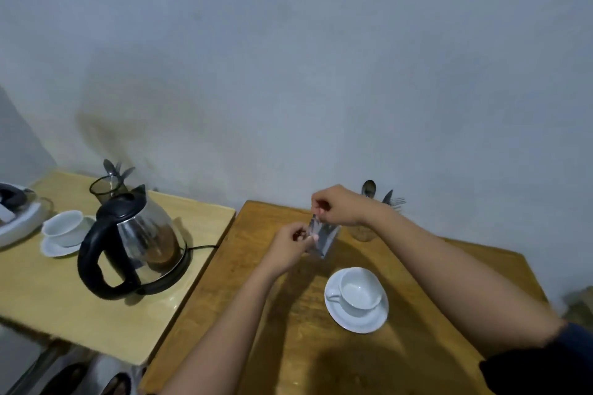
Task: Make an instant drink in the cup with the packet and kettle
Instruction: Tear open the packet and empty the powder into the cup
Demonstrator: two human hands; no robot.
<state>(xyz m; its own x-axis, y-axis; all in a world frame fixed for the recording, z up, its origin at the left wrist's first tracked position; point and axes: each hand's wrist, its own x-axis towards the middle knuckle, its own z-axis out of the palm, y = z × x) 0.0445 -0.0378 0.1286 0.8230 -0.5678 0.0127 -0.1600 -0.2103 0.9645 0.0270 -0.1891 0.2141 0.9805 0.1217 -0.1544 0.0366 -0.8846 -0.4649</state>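
A small silvery packet (pixel 324 239) hangs upright above the brown table (pixel 288 330). My left hand (pixel 290 242) pinches its left edge and my right hand (pixel 337 204) pinches its top corner. An empty white cup (pixel 359 292) stands on a white saucer (pixel 356 319) to the lower right of the packet. The steel kettle (pixel 141 240) with a black handle and lid sits on its base on the lighter table to the left, apart from both hands.
A second white cup and saucer (pixel 64 231) stand left of the kettle. A glass of cutlery (pixel 107 187) stands behind the kettle, another (pixel 365 231) behind my right forearm. The kettle's cord (pixel 205 247) runs toward the gap between tables. A white tray (pixel 19 221) lies far left.
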